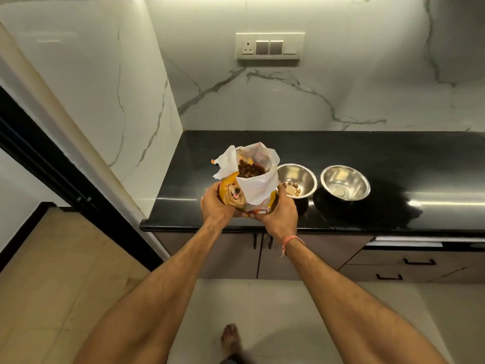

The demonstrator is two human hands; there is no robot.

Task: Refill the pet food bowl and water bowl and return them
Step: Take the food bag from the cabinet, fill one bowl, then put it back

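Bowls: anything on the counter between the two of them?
No. In the head view, only bare black counter separates the left bowl from the right bowl.

food bag (pixel 248 179) left of two bowls (pixel 296 181) (pixel 345 182) on counter (pixel 393 158).

Both hands (pixel 249 208) gripping open kibble bag (pixel 252 185), two steel bowls (pixel 321 183) beside
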